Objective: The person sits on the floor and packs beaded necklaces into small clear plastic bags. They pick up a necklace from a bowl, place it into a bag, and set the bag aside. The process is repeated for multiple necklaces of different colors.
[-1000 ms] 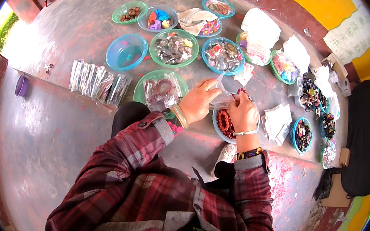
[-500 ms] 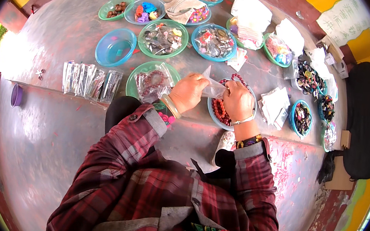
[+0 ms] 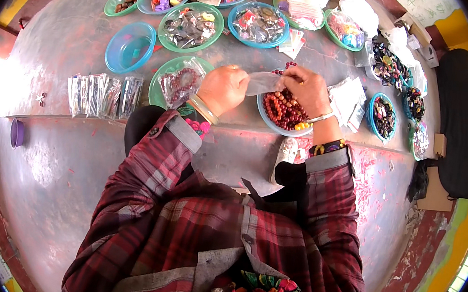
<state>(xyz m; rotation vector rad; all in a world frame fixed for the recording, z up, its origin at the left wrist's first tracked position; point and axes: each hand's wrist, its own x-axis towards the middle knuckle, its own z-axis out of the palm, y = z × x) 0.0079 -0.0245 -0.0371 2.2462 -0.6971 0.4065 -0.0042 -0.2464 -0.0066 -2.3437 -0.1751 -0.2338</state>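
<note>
My left hand (image 3: 223, 87) pinches one end of a small clear plastic bag (image 3: 264, 82). My right hand (image 3: 308, 90) grips the bag's other end and also a dark red bead bracelet (image 3: 284, 67) that pokes out above the fingers. Both hands hover over a blue bowl (image 3: 267, 121) filled with red-brown bead bracelets (image 3: 284, 108). A green plate (image 3: 159, 83) with bagged bracelets lies just left of my left hand.
Several coloured bowls of beads and trinkets ring the far side, among them an empty blue bowl (image 3: 130, 46) and a green bowl (image 3: 193, 26). Clear packets (image 3: 101, 94) lie in a row at left. Small bags (image 3: 349, 98) lie at right. A purple cup (image 3: 16, 133) sits at the step's edge.
The view has shifted so the bowls sit higher in the picture. My hands have come down over the blue bowl, still working bag and bracelet together.
</note>
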